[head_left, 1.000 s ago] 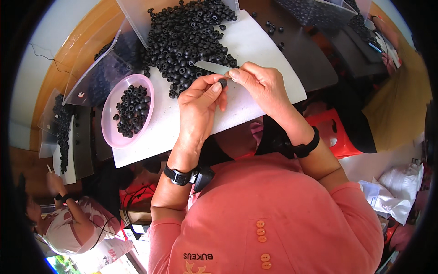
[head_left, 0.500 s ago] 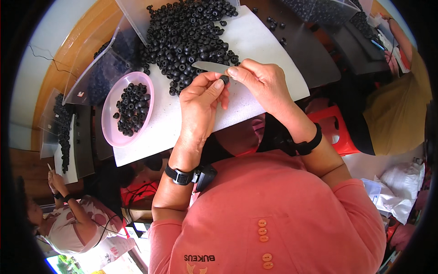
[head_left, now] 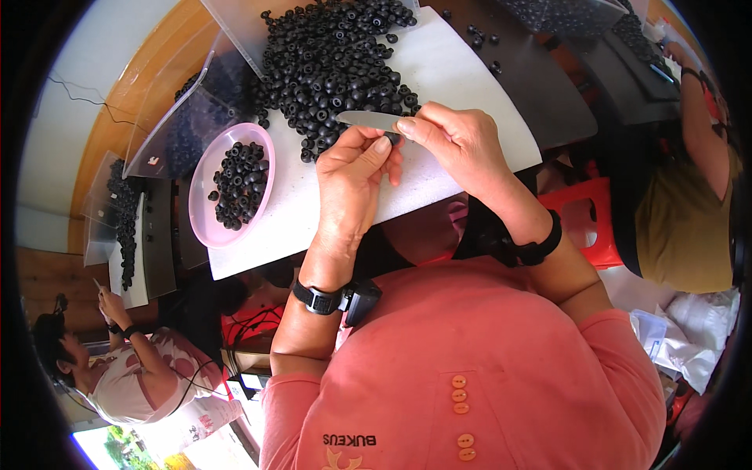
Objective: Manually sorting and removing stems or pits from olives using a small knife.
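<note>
My left hand [head_left: 350, 176] pinches a small round black rubber-like piece [head_left: 393, 138] between thumb and fingertips, and the fingers partly cover it. In my right hand [head_left: 464, 147] is a small knife, gripped near its base with the thumb along it; the handle is hidden in the palm. Its grey blade [head_left: 364, 119] points left, just above the left fingertips and close to the black piece. Whether the edge touches the piece I cannot tell. Beyond both hands lies a large heap of similar black pieces [head_left: 333, 70] with ring-like openings, on a white board [head_left: 442, 74].
A pink oval bowl [head_left: 201, 200] holding black pieces stands left on the board. Clear plastic bins [head_left: 176, 129] border the heap. A few loose pieces [head_left: 475, 34] lie on the dark table to the right. Other people sit at left and right; a red stool [head_left: 599, 223] stands nearby.
The whole view has shifted slightly right. Both hands keep nearly the same pose around the knife and the black piece. At the right edge, another person's arm has moved.
</note>
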Tool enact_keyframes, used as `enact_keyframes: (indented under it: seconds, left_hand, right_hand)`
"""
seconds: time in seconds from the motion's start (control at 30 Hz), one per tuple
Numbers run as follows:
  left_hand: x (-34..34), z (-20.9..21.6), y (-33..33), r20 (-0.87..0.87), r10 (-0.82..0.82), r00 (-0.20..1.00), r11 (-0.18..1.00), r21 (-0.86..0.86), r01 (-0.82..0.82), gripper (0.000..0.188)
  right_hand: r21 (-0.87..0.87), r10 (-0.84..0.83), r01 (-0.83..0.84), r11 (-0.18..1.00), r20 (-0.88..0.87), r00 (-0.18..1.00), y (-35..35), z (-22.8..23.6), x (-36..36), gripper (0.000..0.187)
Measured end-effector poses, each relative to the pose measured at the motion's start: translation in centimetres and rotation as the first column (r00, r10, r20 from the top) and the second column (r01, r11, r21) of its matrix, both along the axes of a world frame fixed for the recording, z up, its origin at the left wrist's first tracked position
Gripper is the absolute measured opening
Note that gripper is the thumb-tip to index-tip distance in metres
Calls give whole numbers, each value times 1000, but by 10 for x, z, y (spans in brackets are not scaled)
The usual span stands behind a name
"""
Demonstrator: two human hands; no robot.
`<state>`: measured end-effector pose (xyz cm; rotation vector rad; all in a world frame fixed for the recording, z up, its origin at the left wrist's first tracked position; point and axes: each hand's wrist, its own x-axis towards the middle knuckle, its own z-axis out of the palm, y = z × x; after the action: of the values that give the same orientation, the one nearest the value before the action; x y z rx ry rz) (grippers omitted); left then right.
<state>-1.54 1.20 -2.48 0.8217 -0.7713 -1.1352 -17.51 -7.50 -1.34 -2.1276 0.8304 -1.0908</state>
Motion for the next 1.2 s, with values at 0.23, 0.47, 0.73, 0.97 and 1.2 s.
enact_keyframes:
  seconds: [0.23, 0.47, 0.73, 0.97, 1.2]
  left_hand:
    - [-2, 4, 2, 28, 10, 1000, 1000, 21, -11, 14]
    - [-7, 5, 4, 93, 11, 996, 1000, -18, -10, 31]
    - [-9, 0, 6, 124, 41, 991, 998, -60, -34, 32]
    - [-11, -2, 4, 66, 84, 994, 995, -65, -80, 21]
    - [-9, -2, 3, 83, 62, 995, 990, -131, -51, 21]
  right_hand:
    - [-50, -22, 23, 999, 29, 999, 1, -1, 1, 41]
    - [-73, 0, 1, 997, 12, 1000, 2, 3, 0, 42]
    - [-133, 43, -37, 990, 40, 998, 0, -2, 0, 42]
    - [-172, 38, -28, 985, 56, 998, 1, -4, 1, 43]
    - [-256, 67, -53, 965, 46, 997, 3, -6, 0, 43]
